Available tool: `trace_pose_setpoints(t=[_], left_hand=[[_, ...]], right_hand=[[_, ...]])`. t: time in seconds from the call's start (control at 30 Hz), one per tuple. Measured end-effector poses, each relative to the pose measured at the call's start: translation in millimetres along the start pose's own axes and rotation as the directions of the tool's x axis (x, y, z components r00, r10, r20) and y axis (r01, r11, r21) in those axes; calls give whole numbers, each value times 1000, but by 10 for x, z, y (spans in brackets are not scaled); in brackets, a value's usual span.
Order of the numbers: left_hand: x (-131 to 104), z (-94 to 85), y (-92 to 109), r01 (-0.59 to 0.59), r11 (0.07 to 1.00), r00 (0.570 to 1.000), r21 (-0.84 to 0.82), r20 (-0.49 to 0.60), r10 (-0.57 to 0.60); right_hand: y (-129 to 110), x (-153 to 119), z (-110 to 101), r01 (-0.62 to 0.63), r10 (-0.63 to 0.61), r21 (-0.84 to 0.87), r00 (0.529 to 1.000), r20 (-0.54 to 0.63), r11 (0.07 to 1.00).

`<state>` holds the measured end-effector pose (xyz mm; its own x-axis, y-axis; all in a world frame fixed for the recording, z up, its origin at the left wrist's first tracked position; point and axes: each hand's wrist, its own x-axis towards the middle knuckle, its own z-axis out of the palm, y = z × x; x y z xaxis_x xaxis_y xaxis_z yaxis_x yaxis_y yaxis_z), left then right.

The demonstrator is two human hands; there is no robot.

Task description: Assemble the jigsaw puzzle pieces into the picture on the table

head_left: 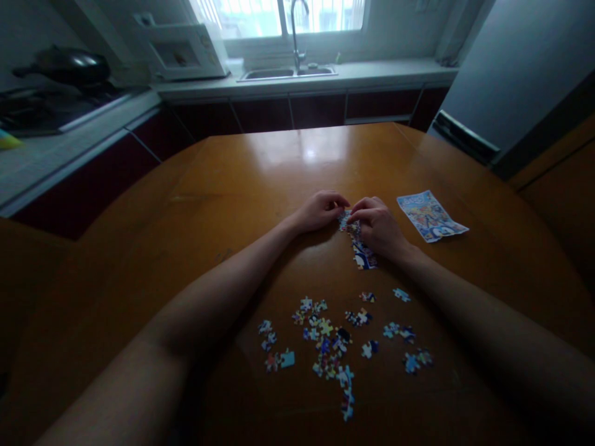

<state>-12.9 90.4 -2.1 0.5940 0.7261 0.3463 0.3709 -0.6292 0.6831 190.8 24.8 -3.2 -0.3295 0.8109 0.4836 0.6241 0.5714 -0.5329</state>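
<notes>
A partly joined jigsaw puzzle (365, 257) lies on the table, its upper part covered by my fingers. My left hand (320, 210) rests at its top left edge, fingers curled and thumb tip against the pieces. From the right, my right hand (377, 226) reaches over the puzzle with bent fingers pinched down at its upper end; any single piece under the fingertips is hidden. Nearer to me is a loose heap of jigsaw pieces (325, 328), with several more scattered to either side. A few pieces form a short joined strip (346, 393) below the heap.
A creased picture sheet (430, 214) lies right of my right hand on the wooden table (223, 186). Beyond the table are a counter with a sink (269, 74), a white microwave (183, 52), a pan (72, 65) on the stove at left, and a fridge (520, 74) at right.
</notes>
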Motion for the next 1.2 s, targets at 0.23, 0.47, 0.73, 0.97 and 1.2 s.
trace_pose_setpoints(t=[0.23,0.47,0.73,0.97,1.2], left_hand=[[4,0,-37,-27,999,999,-27,32,28],[-23,-86,11,-64,995,991,72,124,55],[-30,-88,-55,-129,983,981,133,160,107],[-32,-93,-51,-118,980,980,159,175,90],[-38,-89,-31,-84,987,984,140,167,60]], right_hand=[[20,-2,27,16,-15,10,999,-30,1000],[59,-1,47,17,-15,28,998,-58,999],[75,-7,67,45,-45,39,999,-2,998],[86,4,69,27,-27,50,1000,7,998],[78,0,71,9,-9,65,1000,-2,998]])
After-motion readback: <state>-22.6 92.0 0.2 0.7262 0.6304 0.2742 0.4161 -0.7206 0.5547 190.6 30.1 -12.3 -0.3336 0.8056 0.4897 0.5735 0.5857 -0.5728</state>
